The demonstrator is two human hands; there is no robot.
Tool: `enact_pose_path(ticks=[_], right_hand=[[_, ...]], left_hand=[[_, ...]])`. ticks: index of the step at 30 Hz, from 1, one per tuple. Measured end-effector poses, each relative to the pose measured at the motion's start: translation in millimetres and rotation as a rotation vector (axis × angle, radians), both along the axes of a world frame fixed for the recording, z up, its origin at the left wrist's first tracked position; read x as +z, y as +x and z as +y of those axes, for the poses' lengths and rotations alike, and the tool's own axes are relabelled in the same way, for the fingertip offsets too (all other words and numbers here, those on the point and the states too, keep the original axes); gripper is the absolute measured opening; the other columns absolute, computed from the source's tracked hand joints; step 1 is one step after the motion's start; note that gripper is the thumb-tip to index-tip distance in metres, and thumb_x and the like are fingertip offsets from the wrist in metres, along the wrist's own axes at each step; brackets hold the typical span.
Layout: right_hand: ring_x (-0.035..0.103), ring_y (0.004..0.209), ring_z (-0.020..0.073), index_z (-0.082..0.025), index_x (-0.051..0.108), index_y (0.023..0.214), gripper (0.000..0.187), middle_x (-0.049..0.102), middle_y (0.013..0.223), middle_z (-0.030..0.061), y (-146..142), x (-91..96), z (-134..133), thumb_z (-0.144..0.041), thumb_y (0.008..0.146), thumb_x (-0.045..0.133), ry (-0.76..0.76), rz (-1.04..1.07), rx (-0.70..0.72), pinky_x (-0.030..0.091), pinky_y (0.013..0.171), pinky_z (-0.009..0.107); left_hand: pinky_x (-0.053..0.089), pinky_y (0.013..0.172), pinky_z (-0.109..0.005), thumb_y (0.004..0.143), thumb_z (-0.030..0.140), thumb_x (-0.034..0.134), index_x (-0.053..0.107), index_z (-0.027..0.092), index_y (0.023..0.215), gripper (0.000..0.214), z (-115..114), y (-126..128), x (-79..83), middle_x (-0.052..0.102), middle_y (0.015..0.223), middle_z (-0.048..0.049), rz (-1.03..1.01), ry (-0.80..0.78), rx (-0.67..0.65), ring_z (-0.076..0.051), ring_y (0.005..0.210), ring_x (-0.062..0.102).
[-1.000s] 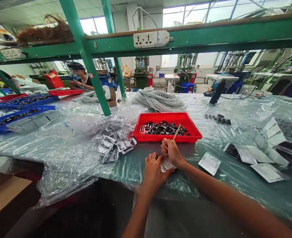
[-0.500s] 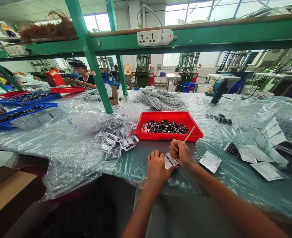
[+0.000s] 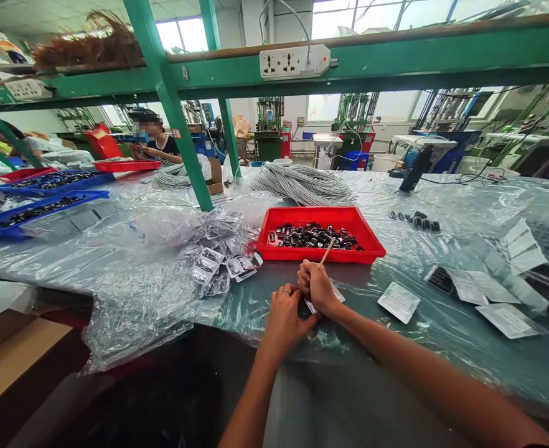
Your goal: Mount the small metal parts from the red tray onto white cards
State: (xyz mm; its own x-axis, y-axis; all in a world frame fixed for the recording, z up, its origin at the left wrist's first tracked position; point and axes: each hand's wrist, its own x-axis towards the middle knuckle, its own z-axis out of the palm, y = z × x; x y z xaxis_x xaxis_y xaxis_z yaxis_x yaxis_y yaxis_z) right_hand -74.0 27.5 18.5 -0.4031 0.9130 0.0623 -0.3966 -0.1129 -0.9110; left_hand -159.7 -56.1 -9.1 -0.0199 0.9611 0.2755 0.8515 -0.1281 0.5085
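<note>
My right hand [image 3: 317,287] is closed round a thin wooden stick [image 3: 329,250], whose upper end slants up out of the fist. The stick's lower end is hidden by the fingers. Under that hand lies a small white packet [image 3: 337,294] with dark marks, mostly covered. My left hand [image 3: 286,314], with a ring on one finger, bends its fingers and thumb about the packet's left side and steadies it on the table. Just beyond both hands stands a red tray [image 3: 372,252] of small black parts [image 3: 314,235].
Clear packets [image 3: 213,274] are heaped left of the hands. A white packet [image 3: 399,303] lies to the right, with more packets [image 3: 508,320] beyond. Coiled grey cable [image 3: 302,183] sits behind the tray. A green shelf beam [image 3: 396,65] crosses above. Another person [image 3: 162,146] sits far left.
My right hand has moved left and down over the packet, and the stick with it. My left hand has shifted slightly left, its fingers more bent. The packet is now more covered.
</note>
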Motion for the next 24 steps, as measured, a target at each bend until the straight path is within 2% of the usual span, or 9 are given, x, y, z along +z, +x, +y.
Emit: enact_pose_path(ticks=[5,9,11,13,15,17,19,21,24], right_hand=[[0.020,0.035,0.0057,-0.023,0.032,0.048,0.045,0.024,0.042,-0.0084,20.9,-4.3,-18.2,-0.043,0.083,0.054,-0.057,-0.089,0.123,0.013,0.038,0.024],[0.018,0.039,0.0058,-0.023,0.032,0.054,0.046,0.023,0.046,-0.0099,55.4,11.7,-13.8,-0.050,0.081,0.057,-0.094,-0.052,0.207,0.018,0.041,0.024],[0.012,0.040,0.0061,-0.023,0.032,0.061,0.044,0.020,0.049,-0.0114,77.9,26.9,-2.7,-0.053,0.082,0.056,-0.118,-0.138,0.202,0.016,0.041,0.022],[0.017,0.041,0.0072,-0.023,0.038,0.069,0.038,0.027,0.052,-0.0106,103.8,38.0,7.7,-0.052,0.085,0.054,-0.077,-0.423,0.220,0.018,0.041,0.021],[0.038,0.047,0.0105,-0.023,0.049,0.078,0.027,0.045,0.061,-0.0055,129.3,38.7,13.3,-0.047,0.090,0.052,0.104,-0.798,0.251,0.031,0.045,0.022],[0.058,0.067,0.0174,-0.022,0.059,0.087,0.019,0.061,0.078,0.0025,147.5,29.8,14.5,-0.037,0.093,0.048,0.403,-1.115,0.226,0.047,0.061,0.029],[0.065,0.086,0.0246,-0.019,0.064,0.093,0.019,0.066,0.093,0.0105,152.7,19.5,14.2,-0.025,0.092,0.046,0.723,-1.305,0.114,0.052,0.080,0.038],[0.066,0.094,0.0277,-0.016,0.066,0.101,0.023,0.066,0.102,0.0153,143.1,16.9,15.8,-0.019,0.091,0.046,0.980,-1.327,-0.034,0.053,0.088,0.043],[0.064,0.110,0.0279,-0.016,0.062,0.120,0.031,0.063,0.120,0.0167,108.4,33.0,27.6,-0.020,0.094,0.045,1.227,-1.108,-0.201,0.054,0.095,0.044]], left_hand=[[0.043,0.089,-0.042,0.081,0.039,0.071,0.068,0.021,0.102,0.028,-1.6,2.3,1.7,0.064,0.105,-0.0080,0.003,0.006,0.026,-0.028,0.101,0.060],[0.044,0.093,-0.046,0.076,0.037,0.075,0.067,0.019,0.113,0.042,-0.9,2.5,5.0,0.065,0.110,-0.0111,-0.062,-0.005,0.035,-0.032,0.106,0.060],[0.044,0.096,-0.048,0.071,0.032,0.078,0.065,0.019,0.115,0.048,-0.9,-1.8,7.4,0.067,0.113,-0.0113,-0.207,-0.030,0.040,-0.033,0.109,0.061],[0.046,0.097,-0.047,0.070,0.029,0.077,0.062,0.021,0.122,0.054,-1.2,-9.4,9.9,0.068,0.112,-0.0097,-0.471,-0.070,0.010,-0.029,0.105,0.064],[0.050,0.095,-0.043,0.072,0.030,0.075,0.056,0.021,0.131,0.063,-0.6,-18.3,12.0,0.070,0.110,-0.0083,-0.790,-0.078,-0.018,-0.025,0.099,0.068],[0.052,0.094,-0.041,0.070,0.035,0.078,0.054,0.021,0.134,0.070,3.4,-26.2,14.1,0.071,0.106,-0.0076,-1.057,-0.032,0.005,-0.024,0.097,0.069],[0.051,0.096,-0.040,0.066,0.037,0.082,0.061,0.019,0.126,0.066,12.9,-30.6,17.8,0.073,0.105,-0.0087,-1.222,0.039,0.062,-0.025,0.101,0.069],[0.049,0.099,-0.040,0.064,0.039,0.085,0.069,0.017,0.112,0.055,28.8,-30.2,24.7,0.074,0.106,-0.0106,-1.304,0.089,0.098,-0.025,0.104,0.068],[0.048,0.100,-0.040,0.058,0.037,0.089,0.075,0.016,0.100,0.049,62.6,-21.2,41.2,0.075,0.104,-0.0099,-1.366,0.144,0.096,-0.025,0.103,0.068]])
